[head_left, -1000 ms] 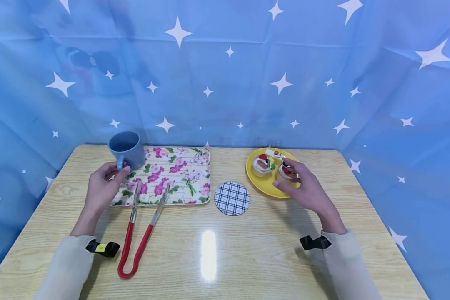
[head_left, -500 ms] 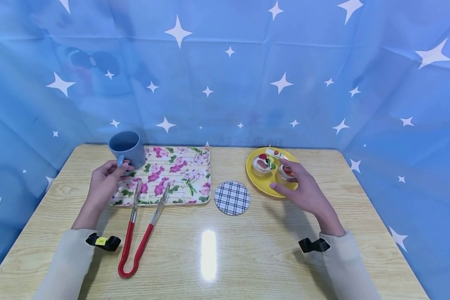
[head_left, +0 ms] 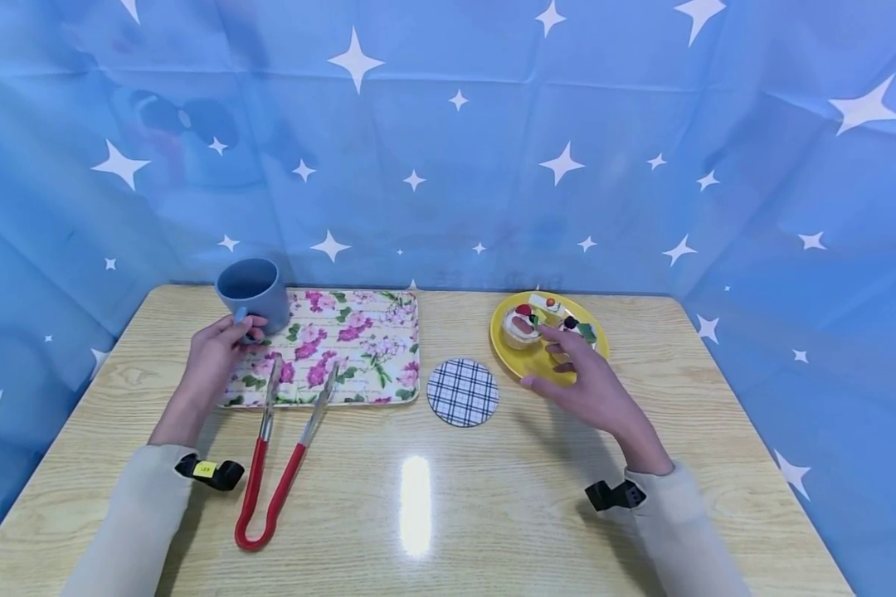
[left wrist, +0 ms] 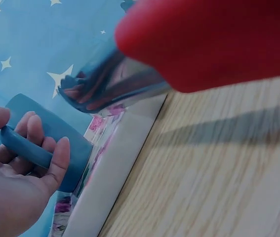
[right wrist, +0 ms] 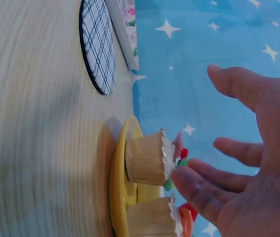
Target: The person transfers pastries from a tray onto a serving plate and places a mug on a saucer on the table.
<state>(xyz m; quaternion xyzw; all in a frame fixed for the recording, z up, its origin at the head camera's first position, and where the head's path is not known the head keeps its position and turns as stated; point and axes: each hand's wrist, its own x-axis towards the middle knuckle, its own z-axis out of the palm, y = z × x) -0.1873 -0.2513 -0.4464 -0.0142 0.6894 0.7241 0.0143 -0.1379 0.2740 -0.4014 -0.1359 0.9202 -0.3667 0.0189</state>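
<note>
A blue mug (head_left: 263,300) stands upright on the left end of the floral tray (head_left: 381,390). My left hand (head_left: 212,356) holds its handle (left wrist: 27,150), with fingers through the loop and the thumb on top in the left wrist view. At the right, my right hand (head_left: 597,394) hovers over the near side of a yellow plate (head_left: 506,356), fingers spread and holding nothing. On that plate sit two fruit-topped cupcakes, a left cupcake (head_left: 518,332) and a right cupcake (right wrist: 152,219), the latter partly hidden by the hand in the head view. A small white topped piece (head_left: 543,303) lies behind them.
Red-handled tongs (head_left: 287,481) lie spread, their metal tips on the tray's front edge, just right of my left forearm. A round plaid coaster (head_left: 463,394) lies between tray and plate. Behind the wooden table (head_left: 493,514) hangs a blue star-patterned curtain (head_left: 448,166).
My left hand has shifted slightly forward and right at the handle; the mug stays in place. My right hand has drifted left from the right cupcake, uncovering more of it.
</note>
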